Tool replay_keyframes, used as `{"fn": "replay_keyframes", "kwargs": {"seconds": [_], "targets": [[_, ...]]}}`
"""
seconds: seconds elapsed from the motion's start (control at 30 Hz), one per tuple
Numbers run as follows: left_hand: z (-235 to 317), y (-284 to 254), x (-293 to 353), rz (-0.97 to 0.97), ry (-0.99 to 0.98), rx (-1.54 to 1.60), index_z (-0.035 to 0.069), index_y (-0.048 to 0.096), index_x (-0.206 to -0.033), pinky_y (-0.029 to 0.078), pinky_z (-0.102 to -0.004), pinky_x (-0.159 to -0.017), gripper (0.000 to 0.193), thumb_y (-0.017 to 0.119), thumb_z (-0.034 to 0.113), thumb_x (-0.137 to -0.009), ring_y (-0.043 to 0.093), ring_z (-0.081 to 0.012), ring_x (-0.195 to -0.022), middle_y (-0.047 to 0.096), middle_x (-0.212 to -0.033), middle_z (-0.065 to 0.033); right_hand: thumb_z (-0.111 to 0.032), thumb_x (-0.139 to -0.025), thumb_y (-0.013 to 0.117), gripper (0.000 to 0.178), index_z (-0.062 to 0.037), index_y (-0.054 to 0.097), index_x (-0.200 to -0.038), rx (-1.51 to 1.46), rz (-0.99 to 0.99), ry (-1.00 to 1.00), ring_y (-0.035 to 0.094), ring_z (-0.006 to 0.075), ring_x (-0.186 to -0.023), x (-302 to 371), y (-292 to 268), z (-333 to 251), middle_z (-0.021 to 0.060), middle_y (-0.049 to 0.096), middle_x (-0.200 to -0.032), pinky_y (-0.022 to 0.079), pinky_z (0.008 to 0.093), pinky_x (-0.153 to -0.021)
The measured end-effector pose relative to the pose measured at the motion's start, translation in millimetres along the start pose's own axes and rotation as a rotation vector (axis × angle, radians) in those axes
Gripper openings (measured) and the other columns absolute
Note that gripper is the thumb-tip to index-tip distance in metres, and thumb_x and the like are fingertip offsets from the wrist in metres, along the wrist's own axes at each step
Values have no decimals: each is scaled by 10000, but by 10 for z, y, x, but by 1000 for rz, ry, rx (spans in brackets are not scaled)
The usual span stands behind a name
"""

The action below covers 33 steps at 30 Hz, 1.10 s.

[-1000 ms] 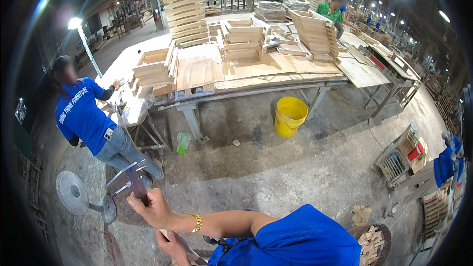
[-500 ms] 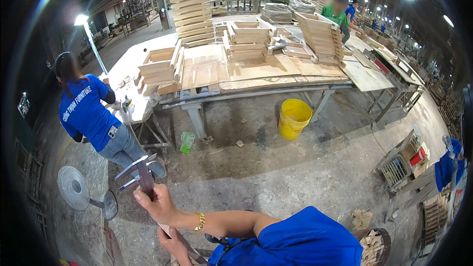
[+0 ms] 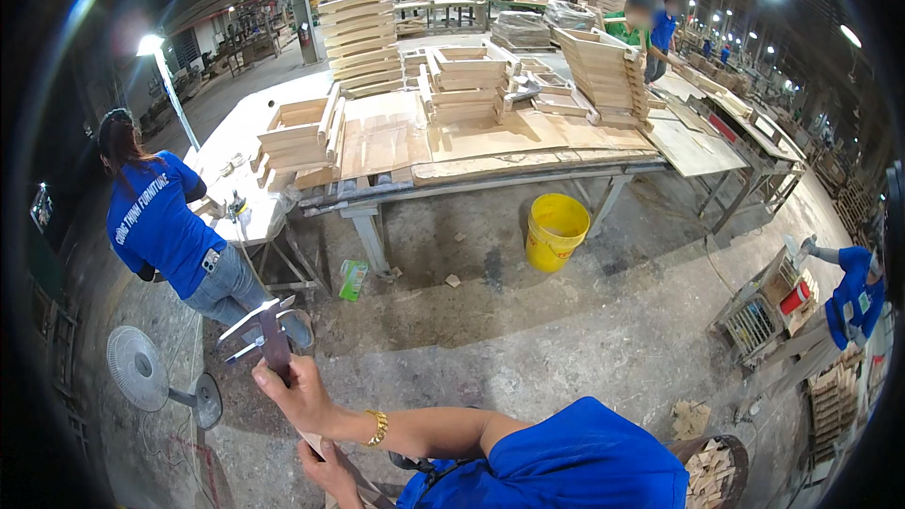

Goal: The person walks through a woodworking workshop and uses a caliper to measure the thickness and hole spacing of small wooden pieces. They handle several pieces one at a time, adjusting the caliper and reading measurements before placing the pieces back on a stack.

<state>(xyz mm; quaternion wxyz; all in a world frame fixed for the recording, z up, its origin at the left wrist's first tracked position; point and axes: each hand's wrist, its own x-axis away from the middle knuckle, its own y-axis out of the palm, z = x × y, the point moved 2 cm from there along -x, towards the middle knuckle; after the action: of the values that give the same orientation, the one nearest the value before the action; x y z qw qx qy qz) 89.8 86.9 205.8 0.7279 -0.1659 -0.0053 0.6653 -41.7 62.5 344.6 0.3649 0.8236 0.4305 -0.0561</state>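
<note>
My right hand [image 3: 300, 394], with a gold bracelet at the wrist, reaches leftward across the view. Its fingers close around a caliper-like tool [image 3: 275, 341], which has a dark brown bar and silver prongs jutting to the left. Below it, my left hand [image 3: 332, 473] wraps around a long wooden strip [image 3: 375, 498] that runs down toward the lower edge. How the strip and the tool meet is hidden behind my fingers. Both hands are above the concrete floor, away from the workbench.
Stacked wooden frames [image 3: 467, 85] and curved slats [image 3: 358, 38] stand on a long workbench [image 3: 547, 156]. A yellow bucket [image 3: 556, 231] sits before it. Left are a fan [image 3: 139, 368] and a person in blue [image 3: 156, 226]; right, another person [image 3: 853, 297] beside a rack [image 3: 754, 316].
My hands keep their grips almost in place. The view has shifted slightly. The person at the right has straightened and stretched an arm toward the rack; a person at the back shows more.
</note>
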Motion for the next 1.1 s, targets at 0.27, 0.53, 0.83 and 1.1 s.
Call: {"fn": "replay_keyframes", "kwargs": {"seconds": [0.27, 0.53, 0.83, 1.1], "targets": [[-154, 63, -20, -78, -131, 33, 7, 536, -870, 392, -295, -469, 257, 575, 253, -808, 489, -135, -518, 530, -639, -59, -101, -828, 596, 129, -25, 566, -727, 14, -116, -232, 401, 34, -541, 55, -175, -202, -34, 475, -583, 320, 228, -451], [-274, -217, -49, -68, -192, 42, 4, 583, -942, 434, -303, -604, 260, 610, 195, -768, 510, -116, -651, 564, -684, -54, -117, -810, 620, 152, 4, 574, -890, 536, -376, 131, 469, 56, -599, -43, -1144, -133, 7, 539, -659, 392, 225, -533], [-110, -417, 83, -220, -38, 135, 11, 553, -969, 473, -280, -581, 643, 578, 621, -770, 592, -121, -648, 597, -724, -44, -26, -794, 662, 377, 23, 506, -1134, 643, -440, 470, 482, 33, -650, 547, -1413, 239, -21, 578, -772, 394, 185, -561], [-124, -495, 231, -252, -55, 201, -7, 557, -1035, 497, -275, -623, 746, 615, 664, -714, 610, -128, -682, 606, -767, -46, 46, -787, 644, 414, 44, 492, -1171, 479, -474, 532, 554, 60, -795, 520, -1134, 17, 27, 609, -930, 433, 189, -688]]}}
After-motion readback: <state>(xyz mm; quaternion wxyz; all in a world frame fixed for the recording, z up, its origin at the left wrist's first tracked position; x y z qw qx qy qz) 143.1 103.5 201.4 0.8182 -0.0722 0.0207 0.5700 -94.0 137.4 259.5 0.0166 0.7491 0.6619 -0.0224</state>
